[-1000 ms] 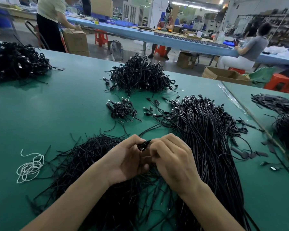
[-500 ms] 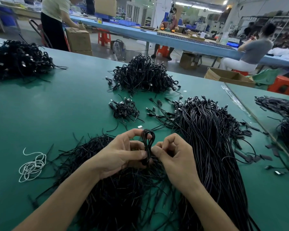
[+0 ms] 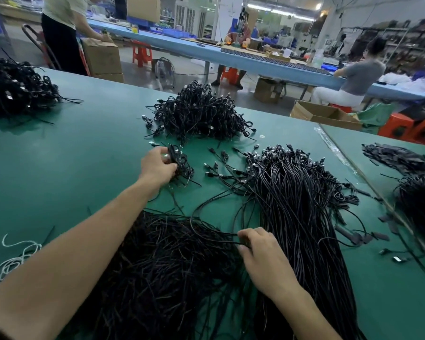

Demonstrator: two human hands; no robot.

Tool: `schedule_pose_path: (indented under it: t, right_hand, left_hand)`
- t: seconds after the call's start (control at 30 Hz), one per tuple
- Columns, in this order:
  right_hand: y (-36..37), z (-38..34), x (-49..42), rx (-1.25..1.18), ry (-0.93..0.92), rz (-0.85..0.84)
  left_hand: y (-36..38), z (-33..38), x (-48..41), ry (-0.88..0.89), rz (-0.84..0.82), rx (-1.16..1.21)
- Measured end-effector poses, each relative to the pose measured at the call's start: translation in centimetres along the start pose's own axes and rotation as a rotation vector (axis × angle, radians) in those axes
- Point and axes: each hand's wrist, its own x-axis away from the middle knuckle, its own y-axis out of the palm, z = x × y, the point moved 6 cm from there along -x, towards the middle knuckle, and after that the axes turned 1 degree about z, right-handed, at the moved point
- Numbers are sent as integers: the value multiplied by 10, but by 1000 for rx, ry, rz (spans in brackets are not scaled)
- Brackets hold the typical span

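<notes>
The two hands, which met in front of the chest over one coiled cable half a second ago, have parted. The left hand (image 3: 157, 165) has stretched forward across the green table mat (image 3: 84, 155) to the small heap of coiled cables (image 3: 185, 169), where its fingers and thumb curl round the coiled cable (image 3: 176, 155) at the heap's near-left edge. The right hand (image 3: 263, 256) has dropped to the near side, and its thumb and fingertips pinch the end of a loose cable (image 3: 216, 197). That cable loops away over the mat towards the sheaf of straight cables (image 3: 292, 192). Under and left of the right hand lies the dark pile of twist ties (image 3: 162, 261), in the same place as before.

A large heap of coiled cables (image 3: 199, 114) sits beyond the small one, and another heap (image 3: 12, 89) lies far off to the left. A tangle of white string (image 3: 17, 258) rests near the left forearm. More cables (image 3: 420, 192) lie on the adjoining table to the right.

Behind the table a long blue workbench (image 3: 243, 62) crosses the room. One person in a grey top (image 3: 358, 77) sits at it, and a standing person (image 3: 64, 33) leans on a cardboard box (image 3: 101, 57). Red stools (image 3: 141, 54), a floor fan (image 3: 166, 72) and an open carton (image 3: 324, 115) stand on the floor.
</notes>
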Motion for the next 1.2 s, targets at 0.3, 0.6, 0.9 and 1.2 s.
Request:
schedule_pose_path:
  t: [0.3,0.6,0.9,1.2]
  right_hand:
    - [4,-21,-8,45,-91,-24]
    - [-53,-43,5,-922,-99,156]
    - [-81,42,15,-681,299,598]
    - [-36,2,9,329,14,-132]
  left_hand:
    - [12,1,21,346,23,-440]
    - [61,5,131,524,-847,-344]
    - [-15,41,120,585,50,47]
    - [0,38,141,691,-222,-676]
